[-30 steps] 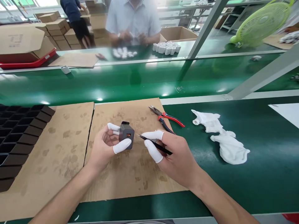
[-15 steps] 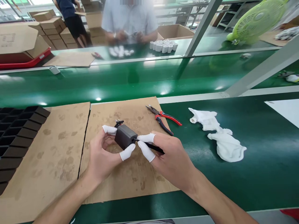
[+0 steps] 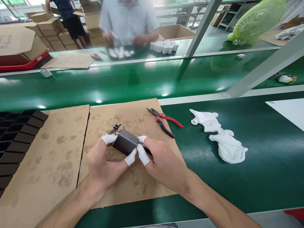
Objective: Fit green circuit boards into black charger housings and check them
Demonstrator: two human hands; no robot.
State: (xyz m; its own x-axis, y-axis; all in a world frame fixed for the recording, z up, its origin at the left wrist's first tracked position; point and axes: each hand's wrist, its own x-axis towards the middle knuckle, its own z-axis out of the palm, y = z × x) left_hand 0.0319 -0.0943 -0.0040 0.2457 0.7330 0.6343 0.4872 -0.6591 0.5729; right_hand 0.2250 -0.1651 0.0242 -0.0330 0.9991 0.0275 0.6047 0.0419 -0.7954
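Observation:
My left hand point(image 3: 101, 160), with white finger cots on thumb and finger, grips a black box-shaped plastic housing point(image 3: 125, 142) above the cardboard. From the housing's far left end sticks a small black part with thin wires point(image 3: 115, 128). At the near right end, my right hand point(image 3: 158, 155), also in finger cots, pinches a thin black cord point(image 3: 146, 150) close against the housing. Its fingertips hide where the cord meets the housing. Long-nose pliers point(image 3: 161, 119) with red and black handles lie beyond my right hand, partly on the cardboard.
A cardboard sheet point(image 3: 57, 152) covers the bench's left part. Rows of black housings point(image 3: 16, 142) stand at far left. White crumpled cloth pieces point(image 3: 230, 148) lie right. Across the green channel point(image 3: 114, 85), a person point(image 3: 129, 25) sits near white parts point(image 3: 165, 47). A metal post point(image 3: 201, 28) rises there.
My right fingers have moved left along the cord, up to the housing. The housing has shifted slightly left and turned, and the wired part at its far end stands further out.

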